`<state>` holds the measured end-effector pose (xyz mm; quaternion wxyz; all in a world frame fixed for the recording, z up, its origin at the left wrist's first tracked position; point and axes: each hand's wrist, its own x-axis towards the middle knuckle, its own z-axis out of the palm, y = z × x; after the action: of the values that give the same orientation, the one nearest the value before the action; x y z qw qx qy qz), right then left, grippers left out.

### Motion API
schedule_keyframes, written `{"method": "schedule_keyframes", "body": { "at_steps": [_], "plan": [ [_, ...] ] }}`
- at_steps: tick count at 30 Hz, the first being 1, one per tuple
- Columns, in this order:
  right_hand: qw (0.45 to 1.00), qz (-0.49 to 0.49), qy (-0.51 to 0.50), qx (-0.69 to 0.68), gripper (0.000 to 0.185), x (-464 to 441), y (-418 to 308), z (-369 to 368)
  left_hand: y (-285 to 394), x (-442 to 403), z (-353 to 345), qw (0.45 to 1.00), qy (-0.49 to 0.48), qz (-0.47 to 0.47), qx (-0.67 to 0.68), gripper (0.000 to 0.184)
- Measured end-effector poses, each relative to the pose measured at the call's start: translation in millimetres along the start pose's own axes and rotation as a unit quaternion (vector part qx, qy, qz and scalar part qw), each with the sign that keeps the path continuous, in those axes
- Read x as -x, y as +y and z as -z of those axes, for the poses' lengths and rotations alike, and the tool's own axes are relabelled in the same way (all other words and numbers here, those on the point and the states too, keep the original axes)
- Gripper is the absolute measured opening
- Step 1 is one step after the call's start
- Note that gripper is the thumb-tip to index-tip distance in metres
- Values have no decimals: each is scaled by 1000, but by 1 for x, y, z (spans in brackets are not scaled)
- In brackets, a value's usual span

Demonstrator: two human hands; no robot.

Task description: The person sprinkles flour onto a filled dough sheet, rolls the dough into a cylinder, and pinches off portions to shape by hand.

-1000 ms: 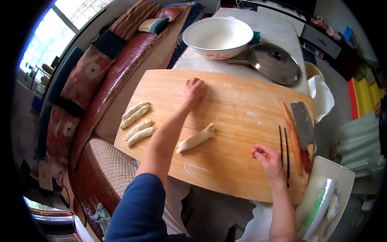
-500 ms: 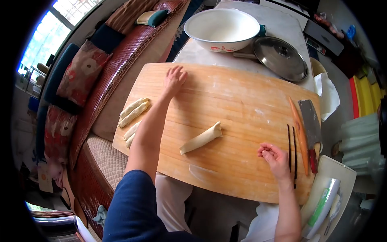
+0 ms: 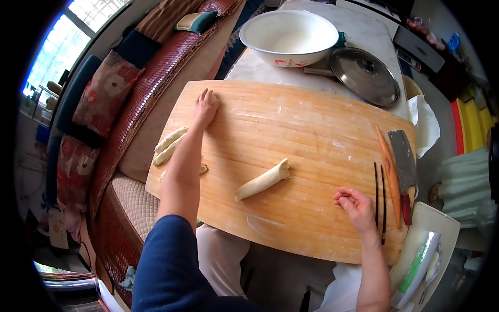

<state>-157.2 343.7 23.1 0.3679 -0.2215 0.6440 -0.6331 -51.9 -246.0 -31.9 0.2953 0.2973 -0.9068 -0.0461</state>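
My left hand [image 3: 207, 106] rests near the far left edge of the wooden board [image 3: 312, 130], its fingers curled and closed; what they hold, if anything, is hidden. Rolled dough strips [image 3: 167, 147] lie at the board's left edge, partly covered by my left forearm. One thicker dough roll [image 3: 263, 180] lies slantwise near the middle, touched by neither hand. Over the right part of the board, my right hand [image 3: 351, 202] is held with fingers bent and pressed together, nothing clearly visible in them. Beside it are two dark chopsticks [image 3: 380, 203].
A rolling pin [image 3: 390, 177] and a cleaver [image 3: 403, 156] lie at the board's right edge. Behind the board are a white basin [image 3: 288, 34] and a pan lid [image 3: 364, 75]. A tray [image 3: 442, 223] with a plastic-wrap roll [image 3: 418, 268] sits lower right.
My left hand has moved leftward along the far part of the board, and its forearm now covers more of the dough strips. My right hand has kept nearly the same place and pose.
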Motion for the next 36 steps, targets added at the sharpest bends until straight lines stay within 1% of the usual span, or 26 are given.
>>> {"method": "schedule_keyframes", "body": {
  "at_steps": [1,2,5,8,10,11,12,13,15,18,19,20,21,22,23,25,26,27,28,29,30,31,32,33,35,36],
  "plan": [
    [1000,-9,8,-4,27,-1,-2,-1,-3,3,-4,998,-2,-24,-50,53],
    [1000,-18,15,-8,27,-2,-3,-2,-7,2,-6,999,-46,-4,-27,53],
    [1000,-1,4,7,26,-3,0,-3,6,17,21,994,-110,-14,19,49],
    [1000,15,-7,9,26,-2,3,-1,29,55,44,988,-123,-33,89,47],
    [1000,15,-9,3,26,-1,4,0,58,88,57,987,-119,-68,89,48],
    [1000,15,-10,1,26,0,5,0,72,107,58,982,-107,-97,119,51],
    [1000,17,-12,-3,26,1,8,1,100,119,72,979,-145,-78,121,54],
    [1000,21,-14,-6,26,1,10,2,121,129,79,976,-160,-94,118,55],
    [999,23,-18,-14,26,-1,13,1,139,125,78,961,-156,-193,127,48],
    [1000,15,-14,-20,26,0,14,8,100,85,31,957,-92,-270,50,47],
    [1000,14,-11,-16,26,0,13,8,88,70,22,970,-41,-237,25,45],
    [1000,9,-7,-12,26,2,12,8,64,53,11,968,-5,-246,-38,42],
    [1000,7,-1,-13,26,3,10,8,48,42,1,981,-18,-180,-74,43],
    [1000,3,3,-15,26,4,6,7,43,32,-4,997,-10,-52,-59,44],
    [1000,-3,6,-19,26,3,5,7,45,23,-9,996,-6,77,-48,45],
    [1000,-8,6,-29,26,4,6,7,78,16,-17,996,-23,78,-34,48],
    [999,-4,3,-35,26,3,7,7,96,19,-25,999,-40,19,4,48],
    [999,-4,0,-32,26,3,7,6,132,22,-20,997,-64,-32,16,47],
    [1000,3,-2,-27,26,2,5,7,128,25,-61,990,-87,-108,39,44],
    [1000,11,-5,-21,26,2,3,7,179,45,-34,981,-110,-82,139,43],
    [1000,16,-7,-23,26,2,2,7,201,51,-18,919,-108,-373,-65,42],
    [999,22,-9,-23,26,3,2,6,236,62,2,941,-216,-229,121,44],
    [999,29,-12,-23,26,4,2,6,245,70,-1,925,-241,-243,163,46],
    [999,25,-8,-31,26,5,0,6,255,71,18,903,-278,-267,192,48],
    [999,14,2,-49,26,8,-1,6,265,74,41,917,-201,-178,296,47],
    [998,18,3,-55,26,9,-2,6,261,78,57,927,-188,-139,295,45]
  ]
}}
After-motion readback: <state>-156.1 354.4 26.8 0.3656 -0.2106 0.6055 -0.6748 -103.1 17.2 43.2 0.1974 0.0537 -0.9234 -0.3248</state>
